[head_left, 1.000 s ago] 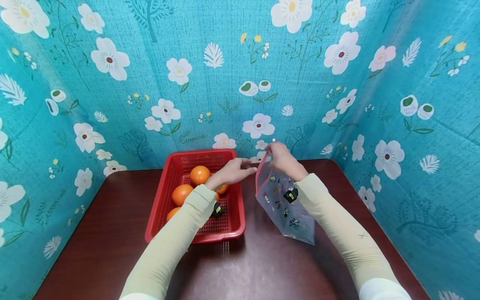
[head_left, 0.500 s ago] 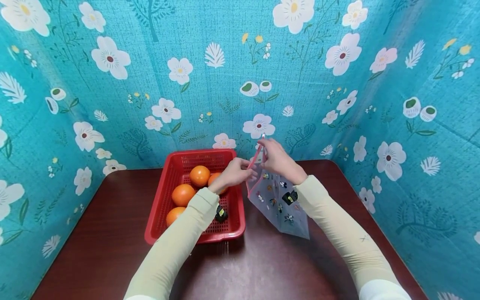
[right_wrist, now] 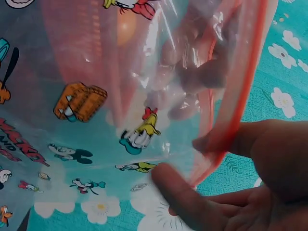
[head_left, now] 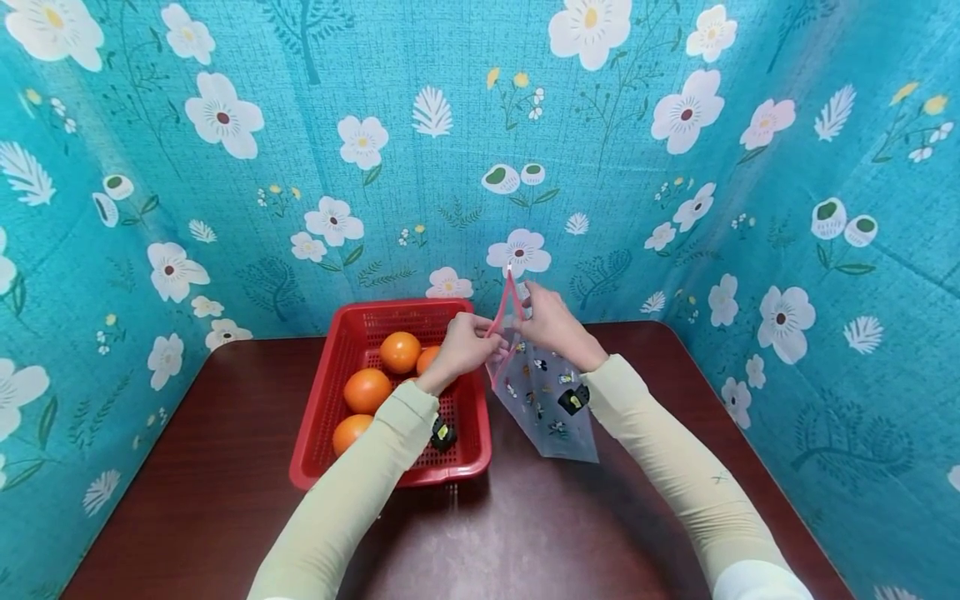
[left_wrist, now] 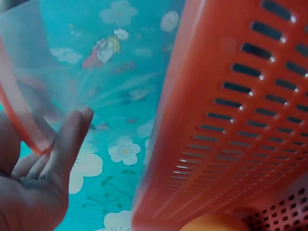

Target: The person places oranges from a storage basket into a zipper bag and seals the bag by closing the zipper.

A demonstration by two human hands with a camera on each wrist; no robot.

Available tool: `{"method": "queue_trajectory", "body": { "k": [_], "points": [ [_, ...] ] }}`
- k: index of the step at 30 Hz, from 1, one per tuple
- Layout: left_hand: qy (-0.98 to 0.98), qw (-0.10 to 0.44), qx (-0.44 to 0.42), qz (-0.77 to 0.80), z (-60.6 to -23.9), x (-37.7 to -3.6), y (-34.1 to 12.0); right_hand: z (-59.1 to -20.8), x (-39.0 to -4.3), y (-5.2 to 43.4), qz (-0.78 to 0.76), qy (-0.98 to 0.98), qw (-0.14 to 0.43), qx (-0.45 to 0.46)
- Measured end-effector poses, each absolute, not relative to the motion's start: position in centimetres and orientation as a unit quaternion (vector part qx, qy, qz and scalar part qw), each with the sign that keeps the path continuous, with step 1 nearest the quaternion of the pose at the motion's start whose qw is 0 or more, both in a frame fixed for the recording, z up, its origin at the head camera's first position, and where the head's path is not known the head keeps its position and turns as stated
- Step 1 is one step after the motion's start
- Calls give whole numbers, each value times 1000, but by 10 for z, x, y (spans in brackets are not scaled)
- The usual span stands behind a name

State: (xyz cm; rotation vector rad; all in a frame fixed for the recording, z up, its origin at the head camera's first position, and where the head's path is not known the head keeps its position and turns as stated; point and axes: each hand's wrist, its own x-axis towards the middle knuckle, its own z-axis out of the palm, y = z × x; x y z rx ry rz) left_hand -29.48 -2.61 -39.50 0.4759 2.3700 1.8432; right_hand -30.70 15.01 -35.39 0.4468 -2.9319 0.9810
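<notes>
A clear plastic zipper bag (head_left: 558, 433) with cartoon prints and a pink zip edge hangs at a slant to the right of the basket, its mouth parted. My left hand (head_left: 465, 345) pinches the near-left side of the pink edge, some fingers inside the mouth. My right hand (head_left: 555, 327) holds the opposite side of that edge between thumb and fingers. Through the film in the right wrist view, the left hand's fingers show behind the bag (right_wrist: 106, 144). The right hand (right_wrist: 274, 173) is at the pink rim there. In the left wrist view the left hand (left_wrist: 41, 192) has the rim between its fingers.
A red perforated basket (head_left: 483, 425) stands on the dark wooden table (head_left: 480, 533), close to the left hand. Several oranges (head_left: 401, 352) lie in it. A blue flowered cloth (head_left: 427, 200) hangs behind and along both sides. Each wrist carries a small black camera.
The right hand has brought the bag left toward the basket. My left hand, empty a second ago, has taken hold of the pink edge, and the mouth has spread apart.
</notes>
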Motion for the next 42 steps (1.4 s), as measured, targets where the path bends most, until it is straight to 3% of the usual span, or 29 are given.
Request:
{"method": "queue_trajectory", "body": {
  "k": [4, 18, 32, 42],
  "points": [
    [794, 23, 152, 588, -392, -292, -24, -356, -307, 150, 313, -940, -11, 132],
    [831, -35, 160, 531, -382, -283, -26, -354, -310, 161, 280, -954, -2, 111],
    [829, -53, 144, 538, -379, -278, -34, -358, -322, 177, 290, -953, 12, 83],
    [834, -94, 173, 516, -379, -277, -28, -375, -325, 172, 385, -918, -55, 77]
  ]
}}
